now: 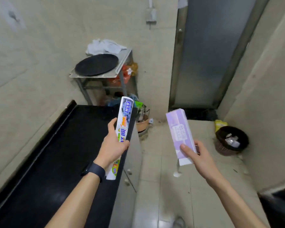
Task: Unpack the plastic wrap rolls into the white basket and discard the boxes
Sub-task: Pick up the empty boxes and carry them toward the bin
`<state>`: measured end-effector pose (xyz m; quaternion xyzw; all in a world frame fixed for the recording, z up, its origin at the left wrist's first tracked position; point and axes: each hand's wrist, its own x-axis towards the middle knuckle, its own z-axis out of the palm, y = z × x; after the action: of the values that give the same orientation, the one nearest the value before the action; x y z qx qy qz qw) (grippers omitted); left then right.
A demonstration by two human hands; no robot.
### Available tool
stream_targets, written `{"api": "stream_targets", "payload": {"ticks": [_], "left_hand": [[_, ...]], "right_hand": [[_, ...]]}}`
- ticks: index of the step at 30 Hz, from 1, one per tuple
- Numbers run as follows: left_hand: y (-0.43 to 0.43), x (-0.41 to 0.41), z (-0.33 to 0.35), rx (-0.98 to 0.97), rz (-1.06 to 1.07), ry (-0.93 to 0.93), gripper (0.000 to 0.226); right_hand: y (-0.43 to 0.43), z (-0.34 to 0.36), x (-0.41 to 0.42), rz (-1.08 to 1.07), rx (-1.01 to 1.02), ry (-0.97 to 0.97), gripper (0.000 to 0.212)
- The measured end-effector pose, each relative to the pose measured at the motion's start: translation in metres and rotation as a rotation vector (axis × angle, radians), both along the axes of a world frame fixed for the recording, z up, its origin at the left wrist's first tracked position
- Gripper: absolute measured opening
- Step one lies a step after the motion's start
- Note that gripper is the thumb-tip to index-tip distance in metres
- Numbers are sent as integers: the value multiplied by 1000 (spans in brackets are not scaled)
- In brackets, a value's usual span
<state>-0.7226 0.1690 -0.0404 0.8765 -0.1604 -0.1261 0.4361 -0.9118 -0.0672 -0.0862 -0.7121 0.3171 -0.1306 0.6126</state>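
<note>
I see the left hand (113, 143) mid-frame, fingers (125, 143) and thumb wrapped round a plastic wrap roll (124, 116). The roll has a printed white, blue and orange label, is tilted a little right of upright, its top end is at frame centre and its bottom end pokes out below the wrist. It is held in the air over the right edge of the black desk (56, 153), which fills the lower left. There is a dark wristband (94, 171) on the left wrist.

The right hand (196, 155) is right of centre, thumb on the front and fingers curled behind the lower end of a purple box (179, 129). The box leans slightly left with its top end up, held over the tiled floor (171, 195), well apart from the roll. I cannot tell if the box is empty.

A dark round bin (231, 139) sits on the floor at the right edge, near the wall, with scraps inside and a yellow bag (220, 124) just behind it. Upper centre there is a metal rack (92, 74) with a black round pan (96, 64) on top and a white cloth (105, 46) behind the pan. A grey door (212, 55) is upper right.
</note>
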Motion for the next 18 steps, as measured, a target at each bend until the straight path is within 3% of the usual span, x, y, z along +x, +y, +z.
{"api": "stream_targets", "payload": {"ticks": [9, 18], "left_hand": [[-237, 40, -8, 8, -295, -20, 79], [-409, 68, -48, -7, -557, 126, 83]], "right_hand": [[-159, -3, -8, -123, 27, -5, 28], [-279, -20, -2, -363, 26, 14, 43]]}}
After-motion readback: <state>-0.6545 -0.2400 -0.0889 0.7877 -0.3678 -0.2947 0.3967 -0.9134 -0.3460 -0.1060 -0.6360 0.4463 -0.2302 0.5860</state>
